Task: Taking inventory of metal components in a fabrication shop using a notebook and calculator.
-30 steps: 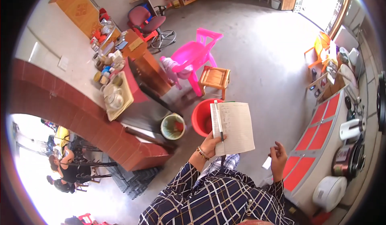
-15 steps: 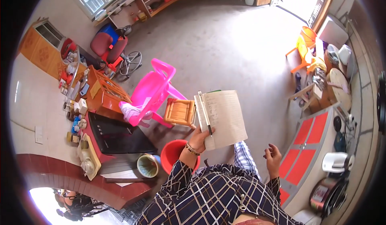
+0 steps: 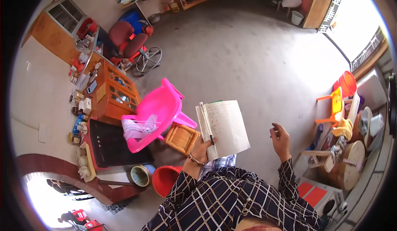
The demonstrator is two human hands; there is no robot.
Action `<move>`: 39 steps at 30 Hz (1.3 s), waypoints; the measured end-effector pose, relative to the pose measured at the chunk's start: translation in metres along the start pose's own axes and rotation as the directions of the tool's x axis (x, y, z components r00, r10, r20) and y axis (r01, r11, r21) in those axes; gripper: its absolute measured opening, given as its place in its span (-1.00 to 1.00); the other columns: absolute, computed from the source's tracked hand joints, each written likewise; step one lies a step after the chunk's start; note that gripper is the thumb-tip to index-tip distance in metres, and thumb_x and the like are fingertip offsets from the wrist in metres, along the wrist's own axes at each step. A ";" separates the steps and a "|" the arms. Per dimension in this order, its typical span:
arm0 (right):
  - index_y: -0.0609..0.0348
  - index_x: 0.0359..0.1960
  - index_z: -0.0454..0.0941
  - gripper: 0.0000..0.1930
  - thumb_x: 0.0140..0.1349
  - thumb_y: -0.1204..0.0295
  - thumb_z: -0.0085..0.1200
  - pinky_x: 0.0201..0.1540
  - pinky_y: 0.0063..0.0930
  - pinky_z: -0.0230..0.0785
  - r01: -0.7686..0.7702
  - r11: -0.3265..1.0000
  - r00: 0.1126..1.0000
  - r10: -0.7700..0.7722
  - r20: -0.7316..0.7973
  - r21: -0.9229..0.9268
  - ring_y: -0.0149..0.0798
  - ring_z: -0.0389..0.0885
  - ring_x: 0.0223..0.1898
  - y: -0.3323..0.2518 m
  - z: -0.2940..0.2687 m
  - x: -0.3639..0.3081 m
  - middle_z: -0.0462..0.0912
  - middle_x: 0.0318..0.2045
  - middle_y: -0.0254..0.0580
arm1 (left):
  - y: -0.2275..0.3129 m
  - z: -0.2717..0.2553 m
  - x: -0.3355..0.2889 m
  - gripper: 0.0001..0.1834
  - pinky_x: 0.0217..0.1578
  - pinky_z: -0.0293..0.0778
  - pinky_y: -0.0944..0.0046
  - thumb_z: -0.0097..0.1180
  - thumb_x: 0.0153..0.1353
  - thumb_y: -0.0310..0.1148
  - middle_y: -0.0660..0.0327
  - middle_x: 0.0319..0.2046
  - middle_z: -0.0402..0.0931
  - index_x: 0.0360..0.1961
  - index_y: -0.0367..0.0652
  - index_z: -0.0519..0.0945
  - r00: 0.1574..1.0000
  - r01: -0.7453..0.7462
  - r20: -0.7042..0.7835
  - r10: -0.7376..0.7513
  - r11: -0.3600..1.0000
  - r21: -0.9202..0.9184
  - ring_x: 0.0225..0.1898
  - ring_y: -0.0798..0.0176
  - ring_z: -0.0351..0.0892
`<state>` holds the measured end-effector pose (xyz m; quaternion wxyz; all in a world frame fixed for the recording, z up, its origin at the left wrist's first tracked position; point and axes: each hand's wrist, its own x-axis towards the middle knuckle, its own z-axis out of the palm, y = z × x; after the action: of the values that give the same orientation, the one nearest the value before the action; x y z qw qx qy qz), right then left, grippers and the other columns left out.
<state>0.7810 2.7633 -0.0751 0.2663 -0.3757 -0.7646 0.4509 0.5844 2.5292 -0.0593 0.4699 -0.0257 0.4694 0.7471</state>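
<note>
My left hand (image 3: 200, 151) is closed on the lower left edge of an opened notebook (image 3: 228, 128) with handwriting on its pale lined page. A slim pen (image 3: 206, 120) with a black end lies lengthwise along the notebook's left side, its lower end by my left thumb. A beaded bracelet (image 3: 195, 159) circles my left wrist. Apart from the notebook, to its right, my right hand (image 3: 281, 141) hangs in the air with nothing in it, its fingers loosely bent and apart.
At left stand a pink plastic chair (image 3: 159, 107) with cloth on it, a small wooden stool (image 3: 182, 138), a red bucket (image 3: 162, 181) and a wooden cabinet (image 3: 118, 84). An orange chair (image 3: 336, 107) and a red-doored cabinet (image 3: 314, 198) line the right side.
The view has swung to the right and I have moved forward, so the red-doored cabinet slips toward the lower edge. The notebook stays in my left hand, and my right hand is raised somewhat.
</note>
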 end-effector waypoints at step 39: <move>0.28 -0.23 0.49 -0.80 0.08 0.53 0.07 -0.50 -0.48 0.37 0.480 0.780 0.141 -0.520 0.843 0.401 -0.23 0.53 -0.51 -0.280 0.696 0.745 0.54 -0.41 -0.09 | 0.483 -0.145 0.473 -0.38 -0.10 0.46 0.10 0.12 0.03 -0.56 0.06 -0.06 0.38 0.14 -0.27 0.18 0.411 -0.777 -0.863 0.295 0.608 -0.162 -0.05 0.08 0.43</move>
<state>-0.2610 2.9429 -0.0892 -0.0757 0.2292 -0.8443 0.4784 -0.0884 2.6881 -0.0402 -0.0881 -0.3112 0.3665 0.8724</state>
